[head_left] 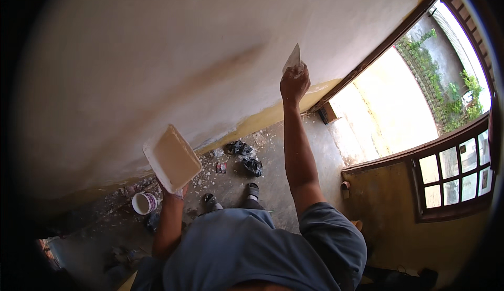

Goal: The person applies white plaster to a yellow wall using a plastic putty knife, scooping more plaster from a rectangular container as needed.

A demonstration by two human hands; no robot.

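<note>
while the left hand (pixel 176 190) grips a plaster tray (pixel 172 158), the right hand (pixel 294 83) clasps a trowel (pixel 292 58).

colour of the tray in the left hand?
Off-white tray with a cream, putty-coated inside, held up by the left hand. Shows best in the head view.

The wall (pixel 173 54) is off-white with a mustard-yellow band along its base. The square tray (pixel 172 158) is white, coated pale cream. The bucket (pixel 144 203) looks white, perhaps purple-striped. The floor (pixel 294 159) is grey, flecked white.
</note>
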